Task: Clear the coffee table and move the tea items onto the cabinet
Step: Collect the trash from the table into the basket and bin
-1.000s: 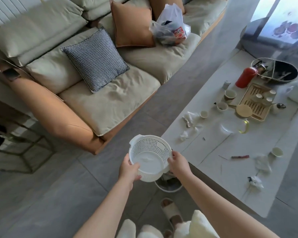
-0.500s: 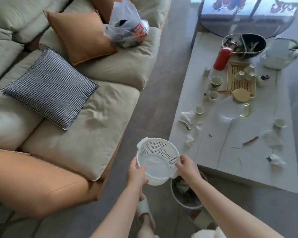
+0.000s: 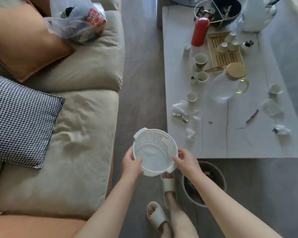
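Now nearing: colander (image 3: 155,151), empty, both hands gripping its rim — left hand (image 3: 132,166), right hand (image 3: 187,163) — coming closer to the desk (image 3: 213,134) than a second ago. Cups (image 3: 200,60), tray (image 3: 224,52), tissues (image 3: 184,109) waiting uncollected; bin (image 3: 205,182) sitting below.

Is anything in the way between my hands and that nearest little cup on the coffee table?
Nothing on the table blocks it, but both hands, left and right, grip the white strainer basket. The nearest small cup stands beyond crumpled tissues near the table's left edge.
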Tool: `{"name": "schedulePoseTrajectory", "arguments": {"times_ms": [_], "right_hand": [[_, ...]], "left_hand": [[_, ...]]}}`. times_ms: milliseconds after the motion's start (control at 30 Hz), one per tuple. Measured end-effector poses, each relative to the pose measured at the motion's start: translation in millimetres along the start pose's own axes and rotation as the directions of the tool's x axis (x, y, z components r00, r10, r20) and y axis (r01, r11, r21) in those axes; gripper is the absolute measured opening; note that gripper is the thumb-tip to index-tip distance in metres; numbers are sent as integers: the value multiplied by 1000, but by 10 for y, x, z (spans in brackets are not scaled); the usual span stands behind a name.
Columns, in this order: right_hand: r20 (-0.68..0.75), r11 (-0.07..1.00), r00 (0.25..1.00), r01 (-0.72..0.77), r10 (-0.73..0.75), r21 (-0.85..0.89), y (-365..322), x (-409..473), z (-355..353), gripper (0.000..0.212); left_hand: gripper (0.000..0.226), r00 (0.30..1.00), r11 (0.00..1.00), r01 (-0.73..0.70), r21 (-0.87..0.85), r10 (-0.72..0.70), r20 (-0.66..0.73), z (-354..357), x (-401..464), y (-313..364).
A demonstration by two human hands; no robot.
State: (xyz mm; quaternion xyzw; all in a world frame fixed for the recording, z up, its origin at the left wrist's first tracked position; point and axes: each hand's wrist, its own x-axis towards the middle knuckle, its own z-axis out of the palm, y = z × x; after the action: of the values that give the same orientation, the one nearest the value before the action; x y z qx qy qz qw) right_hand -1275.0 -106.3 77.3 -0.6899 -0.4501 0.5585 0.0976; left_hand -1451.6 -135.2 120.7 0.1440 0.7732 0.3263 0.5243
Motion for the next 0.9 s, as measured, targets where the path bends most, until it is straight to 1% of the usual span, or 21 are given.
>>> {"name": "schedulePoseTrajectory", "arguments": {"times_ms": [133,267,433,533,700,833,900], "right_hand": [[3,1000,1000,-23,23,0,-67,479,-1,27],[5,997,999,-51,51,60,-114,924,-10,30],[-51,992,993,-104,108,75,26,1434,-54,37],[-106,983,979,-180,177,-26,225,1610,-96,40],[-178,940,947,-297,268,-170,529,1744,-193,40],[-239,904,925,-352,296,-243,619,1894,-205,41],[-270,896,919,-356,286,-264,658,2009,-176,42]], "left_hand": [[64,1000,998,-3,60,4,-6,179,499,118],[67,999,988,-47,144,45,17,354,997,242],[64,995,966,-84,244,69,68,545,1516,283],[64,995,959,-71,276,47,92,582,1729,290],[65,988,953,-54,297,8,154,620,2024,348],[67,974,944,-110,310,40,222,642,2256,371],[67,971,943,-135,305,65,231,663,2381,341]]}}
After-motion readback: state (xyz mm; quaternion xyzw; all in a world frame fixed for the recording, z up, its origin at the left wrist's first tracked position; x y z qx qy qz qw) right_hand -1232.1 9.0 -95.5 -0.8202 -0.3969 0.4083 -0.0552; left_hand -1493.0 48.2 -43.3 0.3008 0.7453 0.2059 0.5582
